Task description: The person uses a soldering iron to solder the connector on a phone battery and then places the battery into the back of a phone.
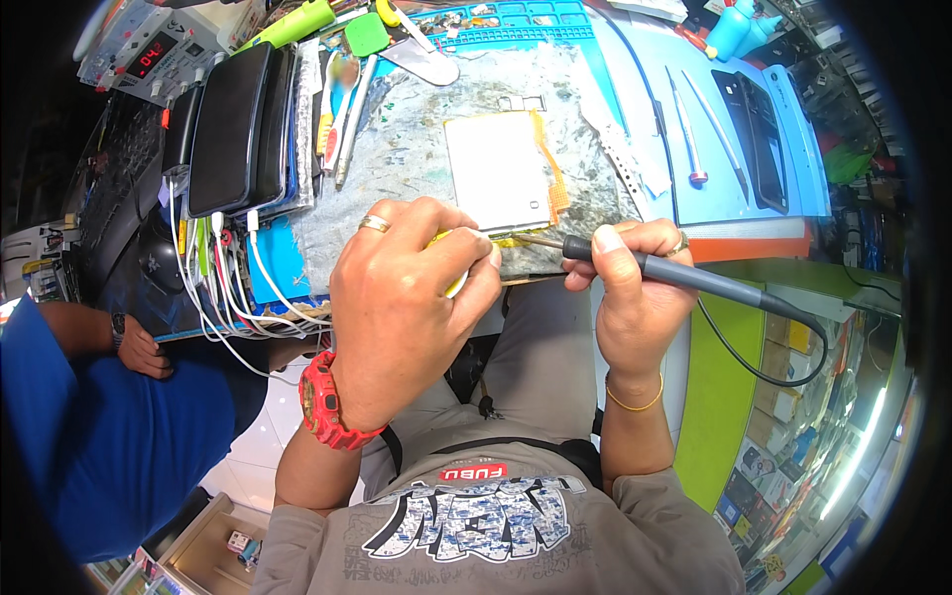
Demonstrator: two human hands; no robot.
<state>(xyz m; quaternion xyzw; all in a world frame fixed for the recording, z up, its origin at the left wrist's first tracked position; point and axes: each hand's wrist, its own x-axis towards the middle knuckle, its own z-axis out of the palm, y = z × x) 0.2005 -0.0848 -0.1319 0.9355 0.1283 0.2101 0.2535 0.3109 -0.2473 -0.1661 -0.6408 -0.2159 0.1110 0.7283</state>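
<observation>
My right hand (640,283) is closed around the grey handle of a soldering iron (729,283), its metal tip pointing left. That tip reaches the yellow-edged lower end of a flat white rectangular pack (499,174), which looks like a phone battery. Orange tape (556,183) or flex runs down the pack's right side. At the pack's lower left corner, my left hand (407,283) is pinched closed. A bit of yellow and white shows between its fingers, too covered to name. Beneath the pack lies a stained grey work mat (397,129).
Phones (230,129) with white charging cables (223,278) stand at the left, before a power supply (154,55). Brushes and tweezers lie beside them. A screwdriver (689,139) and black phone (751,139) rest on the right. A person in blue (109,436) is close at left.
</observation>
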